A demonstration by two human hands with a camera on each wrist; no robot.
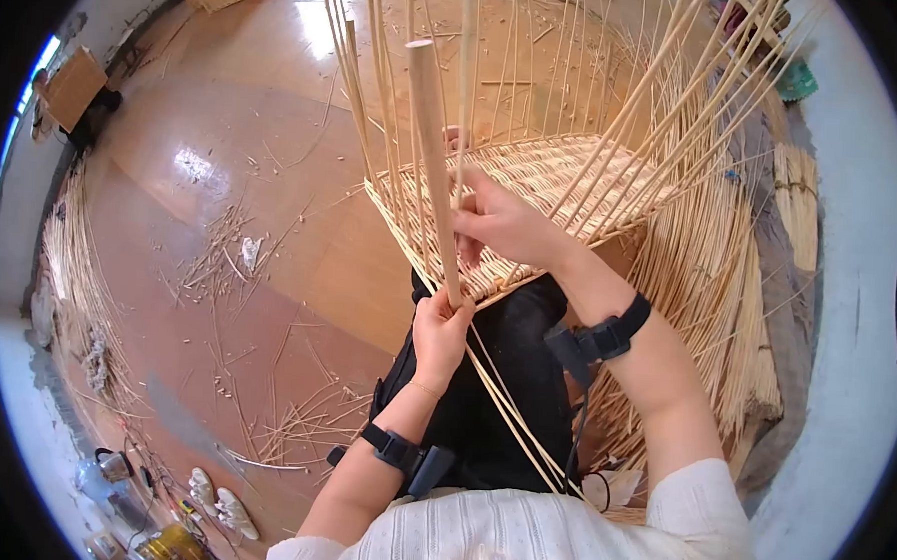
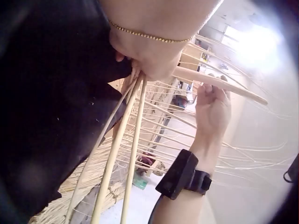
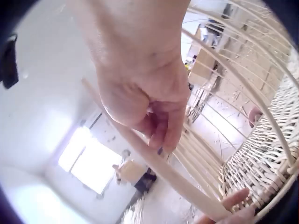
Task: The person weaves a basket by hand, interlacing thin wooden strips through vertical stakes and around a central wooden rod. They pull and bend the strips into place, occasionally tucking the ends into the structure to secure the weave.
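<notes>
thick rod point(image 1: 430, 129) upright, base inside clenched left hand point(image 1: 438, 332), midsection inside curled right hand point(image 1: 508, 226)

L hand point(image 2: 152, 53) grips rod point(image 2: 224, 86), canes point(image 2: 114, 154) below

We counted two hands, the left hand point(image 1: 438, 335) and the right hand point(image 1: 506, 222), one thick rod point(image 1: 432, 159), one half-woven basket point(image 1: 548, 169), three thin strands point(image 2: 115, 154), two wrist straps point(image 1: 606, 339), two wooden crates point(image 1: 74, 85) and two white shoes point(image 1: 234, 516).
</notes>
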